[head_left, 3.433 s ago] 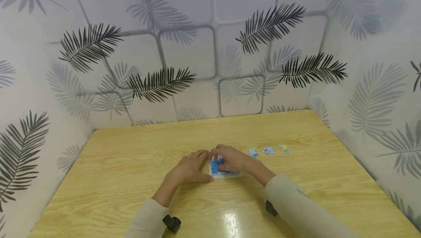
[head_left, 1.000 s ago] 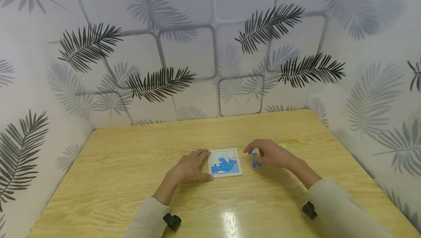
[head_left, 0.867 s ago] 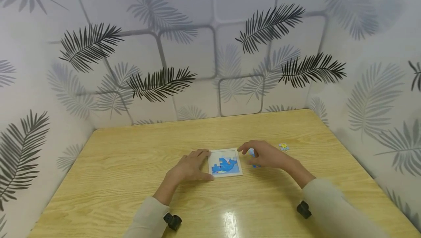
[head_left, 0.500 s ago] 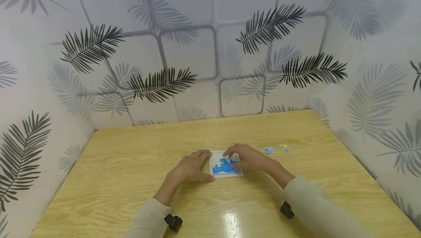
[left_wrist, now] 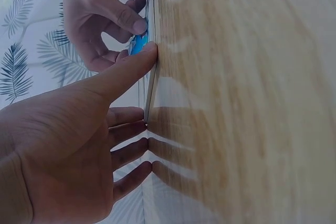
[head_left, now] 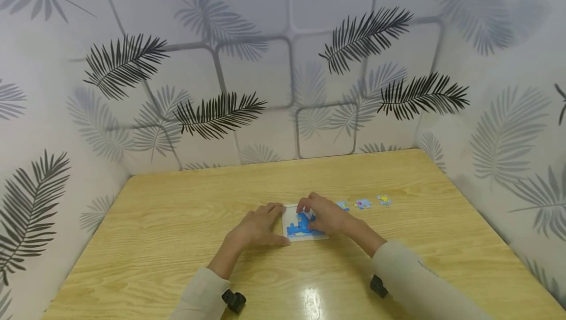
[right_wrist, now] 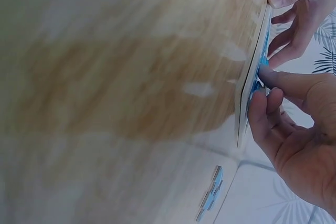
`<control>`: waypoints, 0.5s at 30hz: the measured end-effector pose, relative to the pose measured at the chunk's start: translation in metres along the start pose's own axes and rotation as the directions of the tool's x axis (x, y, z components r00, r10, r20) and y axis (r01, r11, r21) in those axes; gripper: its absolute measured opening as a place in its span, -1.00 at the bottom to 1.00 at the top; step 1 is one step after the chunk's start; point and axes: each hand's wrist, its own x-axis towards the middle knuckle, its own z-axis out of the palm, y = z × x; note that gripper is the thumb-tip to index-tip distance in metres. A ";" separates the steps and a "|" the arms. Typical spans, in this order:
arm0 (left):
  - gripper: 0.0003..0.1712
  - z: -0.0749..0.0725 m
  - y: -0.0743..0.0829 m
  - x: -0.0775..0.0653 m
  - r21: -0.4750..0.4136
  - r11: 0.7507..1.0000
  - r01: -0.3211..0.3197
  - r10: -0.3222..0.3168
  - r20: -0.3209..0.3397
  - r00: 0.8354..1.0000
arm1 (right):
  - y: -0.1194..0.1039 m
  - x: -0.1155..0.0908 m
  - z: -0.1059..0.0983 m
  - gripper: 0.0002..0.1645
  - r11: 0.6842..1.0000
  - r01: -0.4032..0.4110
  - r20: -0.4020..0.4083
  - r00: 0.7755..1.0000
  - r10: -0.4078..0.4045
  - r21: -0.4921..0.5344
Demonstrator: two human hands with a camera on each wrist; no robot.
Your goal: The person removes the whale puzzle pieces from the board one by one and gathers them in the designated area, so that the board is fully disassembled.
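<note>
A square puzzle tray (head_left: 285, 237) with a white border lies flat on the table, partly filled with blue puzzle pieces (head_left: 293, 230). My left hand (head_left: 255, 227) rests at its left side, fingertips at the far-left corner and thumb at the near-left corner. Those fingers look fairly straight in the left wrist view. Over the tray's right half, my right hand (head_left: 327, 214) pinches a blue puzzle piece (right_wrist: 258, 83) between thumb and fingers, right at the assembled picture. The hand hides most of that piece and the tray's right part.
Three loose puzzle pieces lie in a row to the right of the tray: a blue one (head_left: 342, 206), one with a pink swirl (head_left: 363, 204) and one with a yellow sun (head_left: 383, 200). Leaf-patterned walls (head_left: 247, 128) rise behind the wooden table (head_left: 185, 202).
My right hand was over the loose pieces a second ago and has moved left onto the tray. The loose pieces show again beside it. The left hand has stayed at the tray.
</note>
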 end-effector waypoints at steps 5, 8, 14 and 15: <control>0.03 0.000 0.000 0.002 0.013 1.000 0.000 0.000 0.002 1.000 | 0.004 -0.001 -0.001 -0.57 1.000 0.026 0.020 0.999 -0.027 0.017; 0.03 -0.001 0.000 0.002 0.017 1.000 0.006 -0.006 0.003 1.000 | 0.005 -0.001 -0.002 -0.58 0.999 0.036 0.035 0.999 -0.037 0.024; 0.03 0.002 -0.001 0.004 0.018 1.000 0.000 0.000 0.007 1.000 | 0.003 0.000 -0.003 -0.57 0.999 0.046 0.052 0.998 -0.047 0.025; 0.03 0.003 -0.002 0.004 0.021 1.000 -0.001 0.001 0.007 1.000 | 0.002 0.001 -0.003 -0.57 0.999 0.048 0.060 0.997 -0.048 0.016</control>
